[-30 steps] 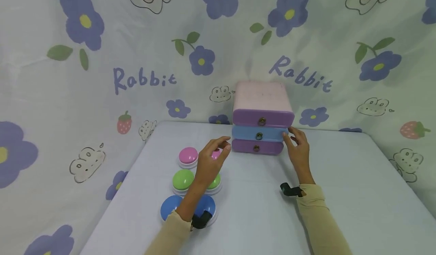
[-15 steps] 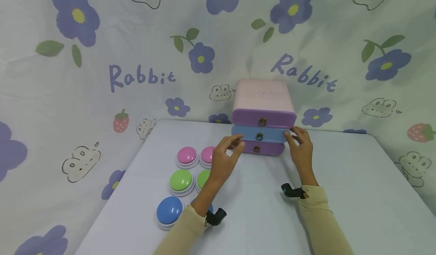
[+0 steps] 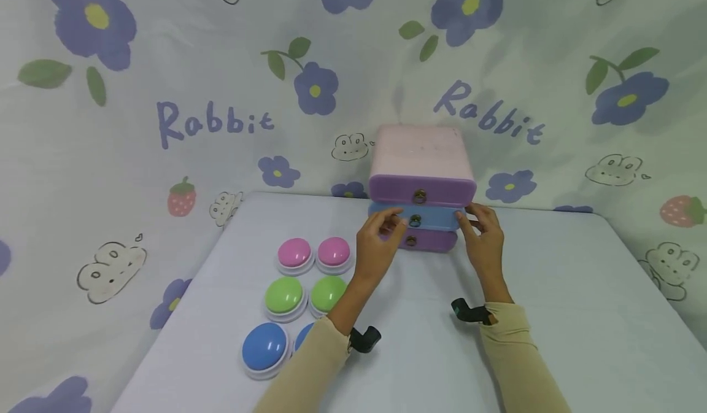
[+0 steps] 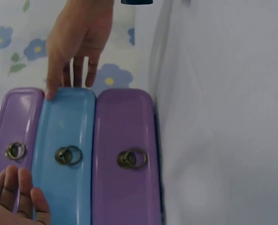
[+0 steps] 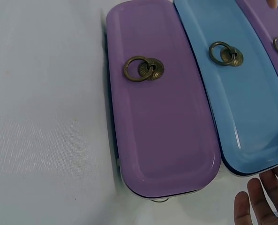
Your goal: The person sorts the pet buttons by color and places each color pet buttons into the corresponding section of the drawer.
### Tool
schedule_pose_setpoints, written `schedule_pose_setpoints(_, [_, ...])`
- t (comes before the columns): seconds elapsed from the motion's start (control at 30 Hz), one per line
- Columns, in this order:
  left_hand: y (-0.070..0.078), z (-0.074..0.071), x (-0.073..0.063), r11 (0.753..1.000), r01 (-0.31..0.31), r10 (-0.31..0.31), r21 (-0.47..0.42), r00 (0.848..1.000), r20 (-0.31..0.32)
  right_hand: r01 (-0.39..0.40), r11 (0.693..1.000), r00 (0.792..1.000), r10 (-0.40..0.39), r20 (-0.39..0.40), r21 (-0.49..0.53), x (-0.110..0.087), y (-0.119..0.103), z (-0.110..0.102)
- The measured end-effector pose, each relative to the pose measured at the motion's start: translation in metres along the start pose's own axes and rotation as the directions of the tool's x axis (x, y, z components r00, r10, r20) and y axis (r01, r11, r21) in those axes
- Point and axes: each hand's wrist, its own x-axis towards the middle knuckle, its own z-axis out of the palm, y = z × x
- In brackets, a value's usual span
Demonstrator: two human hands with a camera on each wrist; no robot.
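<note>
A small pink-topped drawer cabinet (image 3: 422,152) stands at the back of the table. Its fronts are purple on top (image 3: 394,189), blue in the middle (image 3: 436,218) and purple below (image 3: 435,241), each with a brass ring pull. My left hand (image 3: 377,250) hovers before the blue front, fingers bent and parted, just left of the middle ring pull (image 4: 68,155); its fingers appear apart from the ring. At the cabinet's right end, my right hand (image 3: 485,244) rests its thumb on the blue front's edge. The other fingers (image 5: 257,197) extend alongside the cabinet's side.
Left of the cabinet sit round push buttons on white bases: two pink (image 3: 294,252), two green (image 3: 284,295) and two blue (image 3: 264,346). My left forearm partly covers one blue button. A flower-printed cloth (image 3: 221,69) hangs behind the white table (image 3: 574,302).
My left hand has moved right, from beside the cabinet to before the blue drawer's ring pull. The right hand stays at the cabinet's right end. The head view has shifted slightly.
</note>
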Motion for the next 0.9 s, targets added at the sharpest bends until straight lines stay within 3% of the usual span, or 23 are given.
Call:
schedule_pose_setpoints(0.2, [-0.005,0.01,0.007,1.0,0.02,-0.02,-0.008,0.999,-0.028,0.011,1.0,1.0,-0.011,-0.013,0.007,0.001,0.003,0.001])
schedule_pose_setpoints(0.63, [0.0,0.029,0.021,0.994,0.111,-0.112,-0.015,0.993,-0.024,0.011,1.0,0.999,-0.01,-0.032,0.023,0.003,0.001,0.001])
schedule_pose_setpoints(0.8, [0.002,0.037,0.024,0.989,0.143,-0.145,-0.039,0.987,-0.07,0.013,1.0,1.0,-0.012,-0.027,0.024,0.004,0.001,0.0])
schedule_pose_setpoints(0.9, [0.003,0.043,0.025,0.98,0.174,-0.184,-0.097,0.977,-0.106,0.025,0.999,0.999,-0.024,-0.025,0.029,0.004,0.003,0.001])
